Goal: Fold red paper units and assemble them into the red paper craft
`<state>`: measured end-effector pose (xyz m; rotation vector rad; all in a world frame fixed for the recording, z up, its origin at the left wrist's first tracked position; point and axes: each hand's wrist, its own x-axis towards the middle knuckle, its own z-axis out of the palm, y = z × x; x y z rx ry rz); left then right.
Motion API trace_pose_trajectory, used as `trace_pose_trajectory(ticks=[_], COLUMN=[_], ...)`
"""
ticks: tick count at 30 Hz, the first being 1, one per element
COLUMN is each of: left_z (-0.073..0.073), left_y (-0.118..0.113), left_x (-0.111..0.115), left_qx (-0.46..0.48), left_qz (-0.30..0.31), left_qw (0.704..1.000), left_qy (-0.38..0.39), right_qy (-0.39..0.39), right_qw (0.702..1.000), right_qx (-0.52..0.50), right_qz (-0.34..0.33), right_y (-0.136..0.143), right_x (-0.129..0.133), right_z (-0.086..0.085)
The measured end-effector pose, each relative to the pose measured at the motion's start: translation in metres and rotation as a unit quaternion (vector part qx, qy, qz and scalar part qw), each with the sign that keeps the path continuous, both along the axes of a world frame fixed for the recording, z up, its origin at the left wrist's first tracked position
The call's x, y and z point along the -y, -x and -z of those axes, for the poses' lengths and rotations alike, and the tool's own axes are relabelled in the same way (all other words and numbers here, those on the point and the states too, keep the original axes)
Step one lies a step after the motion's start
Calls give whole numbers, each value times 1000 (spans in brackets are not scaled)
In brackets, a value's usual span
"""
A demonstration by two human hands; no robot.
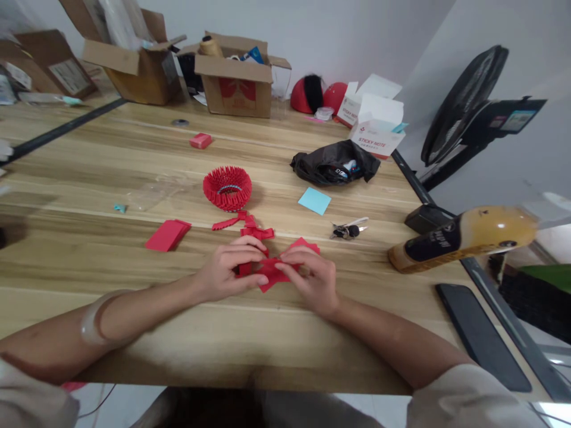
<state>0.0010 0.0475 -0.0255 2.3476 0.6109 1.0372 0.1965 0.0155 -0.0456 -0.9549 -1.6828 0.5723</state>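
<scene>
Near the front middle of the table, my left hand [238,267] and my right hand [312,278] both pinch a piece of red paper [271,274], one from each side. Fingers hide part of the paper, so its fold is hard to make out. More red sheets [307,244] lie just behind my right hand. Beyond my left hand are several small folded red paper pieces [250,226], some close to my fingertips. Behind these stands a red bowl [227,185] built of many folded paper pieces, with a light blue ring inside.
A stack of red paper [167,236] lies left, a blue sheet [314,201], keys [348,230] and a black bag [334,163] right. A yellow bottle [464,238] and a phone [482,336] sit near the right edge. Cardboard boxes [236,89] line the back.
</scene>
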Motion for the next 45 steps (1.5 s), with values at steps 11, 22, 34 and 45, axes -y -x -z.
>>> trace_pose_trajectory(ticks=[11, 22, 34, 45], left_z=[0, 2, 3, 1], left_y=[-3, -3, -6, -5], left_x=[2, 3, 9, 13], left_qx=[34, 36, 52, 23], left_qz=[-101, -147, -127, -148], left_qw=[989, 983, 984, 985], left_qy=[103, 105, 118, 81], right_qy=[174, 188, 363, 372], right_qw=[981, 968, 887, 876], right_qx=[-78, -125, -250, -272], right_qz=[-23, -112, -141, -142], right_y=[3, 5, 11, 12], right_x=[-4, -2, -5, -7], right_z=[4, -1, -3, -5])
